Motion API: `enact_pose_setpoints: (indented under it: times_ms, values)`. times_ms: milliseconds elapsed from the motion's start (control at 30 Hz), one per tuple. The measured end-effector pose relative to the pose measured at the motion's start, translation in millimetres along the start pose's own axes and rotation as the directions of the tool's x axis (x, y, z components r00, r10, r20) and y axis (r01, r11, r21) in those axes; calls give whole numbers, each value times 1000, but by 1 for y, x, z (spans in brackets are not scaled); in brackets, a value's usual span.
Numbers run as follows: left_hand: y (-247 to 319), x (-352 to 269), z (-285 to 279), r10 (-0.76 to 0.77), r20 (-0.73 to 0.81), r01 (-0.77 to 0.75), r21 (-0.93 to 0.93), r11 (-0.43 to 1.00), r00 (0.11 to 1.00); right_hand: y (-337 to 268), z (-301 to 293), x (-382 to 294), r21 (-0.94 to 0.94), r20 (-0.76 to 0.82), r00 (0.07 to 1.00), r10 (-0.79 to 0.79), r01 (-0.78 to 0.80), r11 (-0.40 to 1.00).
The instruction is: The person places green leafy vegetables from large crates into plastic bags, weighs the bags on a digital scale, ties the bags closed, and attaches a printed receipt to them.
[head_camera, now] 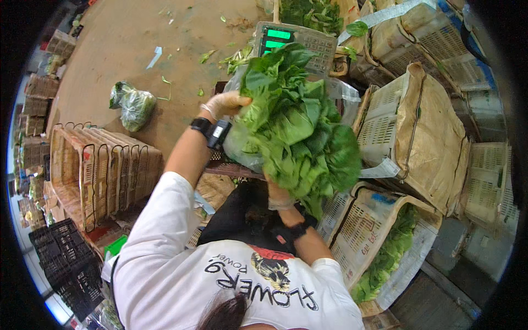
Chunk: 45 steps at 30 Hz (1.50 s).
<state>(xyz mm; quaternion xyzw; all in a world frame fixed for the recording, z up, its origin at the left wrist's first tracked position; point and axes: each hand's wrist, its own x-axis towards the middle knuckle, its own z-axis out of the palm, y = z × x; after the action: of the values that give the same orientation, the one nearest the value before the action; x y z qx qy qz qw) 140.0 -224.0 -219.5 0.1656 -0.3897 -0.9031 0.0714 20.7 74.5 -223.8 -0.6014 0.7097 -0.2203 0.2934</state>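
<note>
A large bunch of leafy greens is between my hands, above a dark red plastic crate. My left hand, in a thin clear glove, grips its left side with the thumb against the leaves. Underneath the near end is my right hand, also gloved; the leaves hide most of its fingers. A clear plastic bag lies under the greens on the crate. Just beyond them, a digital scale's panel with lit green displays and a keypad is partly covered by leaves.
A wrapped bundle of greens and scattered leaf scraps lie on the floor. Nested beige crates stand left, black crates behind them. To my right are a covered crate and a crate of greens.
</note>
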Motion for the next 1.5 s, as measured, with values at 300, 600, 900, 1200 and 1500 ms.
enact_pose_setpoints:
  times_ms: [300, 600, 900, 1200, 1500]
  values:
    - [79, 0, -36, -423, -268, 465, 744, 480, 866, -11, 208, 90, 912, 362, 812, 458, -409, 4]
    - [43, 33, -54, -245, -327, 376, 907, 188, 913, -48, 137, 94, 743, 527, 681, 508, -79, -665]
    - [-9, 12, -85, 23, -380, 352, 876, 329, 925, -131, 8, 95, 419, 606, 761, 231, -552, 720]
    - [-8, -23, -93, 145, -332, -17, 359, 933, 932, -45, 21, 217, -551, -17, 999, -27, 14, 834]
    - [-47, -38, -63, 407, -714, 554, 699, 452, 569, -33, 28, 197, -487, -111, 985, -136, 65, 871]
